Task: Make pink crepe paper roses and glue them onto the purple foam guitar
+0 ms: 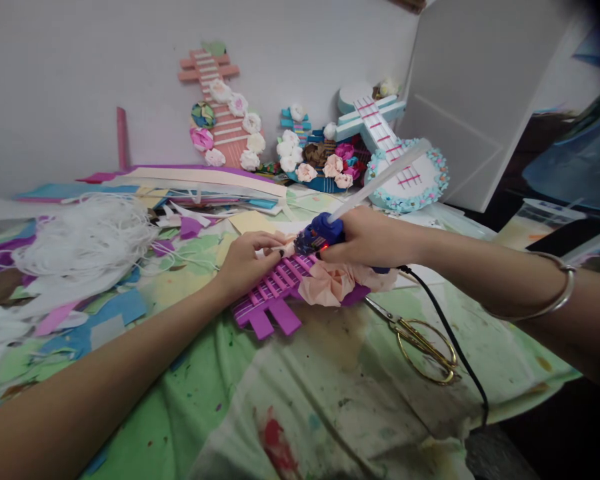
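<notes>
My right hand (375, 237) is wrapped round a blue hot glue gun (321, 232), with a clear glue stick (380, 180) standing out of its back. A small red light glows on its side. The nozzle points down and left, close to the fingers of my left hand (253, 260). That hand rests on a purple paper guitar (283, 280) with strips across its neck; its fingertips are closed near a pale peach paper piece (286, 247), and what they pinch is partly hidden. Peach crepe paper flowers (330, 281) sit on the guitar's near right part.
Gold-handled scissors (420, 343) lie at the right beside the gun's black cord (447, 327). White string (87, 233) is heaped among paper scraps at the left. Finished paper instruments, one pink (230, 130) and one light blue (405, 177), lean at the back wall. A stained green cloth (330, 373) covers the table.
</notes>
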`<state>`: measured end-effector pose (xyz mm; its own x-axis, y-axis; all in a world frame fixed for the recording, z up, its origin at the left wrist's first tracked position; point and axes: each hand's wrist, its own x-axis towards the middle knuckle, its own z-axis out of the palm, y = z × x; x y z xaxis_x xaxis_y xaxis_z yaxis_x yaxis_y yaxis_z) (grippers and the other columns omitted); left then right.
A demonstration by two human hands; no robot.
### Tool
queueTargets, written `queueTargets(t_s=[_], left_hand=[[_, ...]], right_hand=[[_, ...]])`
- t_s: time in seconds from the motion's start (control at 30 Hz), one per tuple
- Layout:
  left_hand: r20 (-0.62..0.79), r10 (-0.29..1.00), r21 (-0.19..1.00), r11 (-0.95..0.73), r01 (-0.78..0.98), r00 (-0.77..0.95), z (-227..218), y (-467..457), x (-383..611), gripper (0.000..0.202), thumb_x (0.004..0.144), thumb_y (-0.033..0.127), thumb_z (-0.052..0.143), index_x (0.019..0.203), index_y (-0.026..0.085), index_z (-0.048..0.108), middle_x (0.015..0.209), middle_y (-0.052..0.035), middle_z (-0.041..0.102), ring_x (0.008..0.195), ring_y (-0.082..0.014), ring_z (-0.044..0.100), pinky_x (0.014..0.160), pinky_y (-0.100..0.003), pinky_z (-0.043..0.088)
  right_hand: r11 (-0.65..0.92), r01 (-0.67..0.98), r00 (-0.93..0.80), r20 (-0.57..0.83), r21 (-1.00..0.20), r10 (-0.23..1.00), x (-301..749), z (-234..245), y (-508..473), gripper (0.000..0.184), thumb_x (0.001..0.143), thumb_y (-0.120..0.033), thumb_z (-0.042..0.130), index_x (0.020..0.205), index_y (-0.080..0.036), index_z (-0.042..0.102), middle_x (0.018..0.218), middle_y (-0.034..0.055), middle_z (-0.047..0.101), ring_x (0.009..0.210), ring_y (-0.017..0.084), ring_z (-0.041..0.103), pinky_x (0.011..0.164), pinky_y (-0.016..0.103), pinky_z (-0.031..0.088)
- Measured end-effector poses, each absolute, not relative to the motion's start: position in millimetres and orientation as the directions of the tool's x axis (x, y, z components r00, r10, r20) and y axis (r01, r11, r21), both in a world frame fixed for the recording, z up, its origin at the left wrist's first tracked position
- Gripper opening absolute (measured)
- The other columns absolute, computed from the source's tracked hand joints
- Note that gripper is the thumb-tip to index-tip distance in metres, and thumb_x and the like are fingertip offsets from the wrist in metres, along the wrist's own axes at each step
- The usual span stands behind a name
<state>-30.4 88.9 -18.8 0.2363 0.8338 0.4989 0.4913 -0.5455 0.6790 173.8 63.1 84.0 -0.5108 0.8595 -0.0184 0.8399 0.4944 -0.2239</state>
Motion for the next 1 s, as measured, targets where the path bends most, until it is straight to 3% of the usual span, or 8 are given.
queueTargets(t_s=[0.47, 0.63, 1.0], left_hand=[[0.595, 0.739, 0.545, -0.66, 0.517, 0.316, -23, 89, -30, 0.017, 0.074, 0.028, 0.058, 0.074, 0.019, 0.072, 0.093, -0.008, 0.071, 0.094, -0.0236, 0.063, 0.09, -0.041, 0.045], [0.576, 0.737, 0.536, -0.666, 0.518, 0.352, -23, 89, -30, 0.018, 0.075, 0.027, 0.057, 0.082, 0.021, 0.072, 0.096, -0.0071, 0.07, 0.097, -0.0227, 0.061, 0.092, -0.041, 0.043], [0.588, 0.714, 0.533, -0.695, 0.483, 0.38, -24, 90, -31, 0.016, 0.072, 0.025, 0.058, 0.081, 0.021, 0.071, 0.099, -0.0066, 0.069, 0.099, -0.0239, 0.06, 0.092, -0.042, 0.042]], right_hand=[[0.45, 0.792, -0.45, 0.104, -0.413, 0.887, 192, 97, 40, 0.018, 0.074, -0.035, 0.057, 0.074, -0.017, 0.058, 0.069, 0.0014, 0.056, 0.066, 0.016, 0.051, 0.054, 0.025, 0.033], [0.392, 0.796, -0.394, 0.098, -0.462, 0.914, 196, 100, 34, 0.02, 0.076, -0.037, 0.056, 0.072, -0.018, 0.055, 0.064, 0.001, 0.054, 0.063, 0.015, 0.05, 0.053, 0.026, 0.033], [0.403, 0.765, -0.384, 0.147, -0.503, 0.912, 200, 97, 33, 0.021, 0.076, -0.038, 0.056, 0.074, -0.017, 0.056, 0.066, 0.0015, 0.055, 0.063, 0.016, 0.05, 0.053, 0.026, 0.033]])
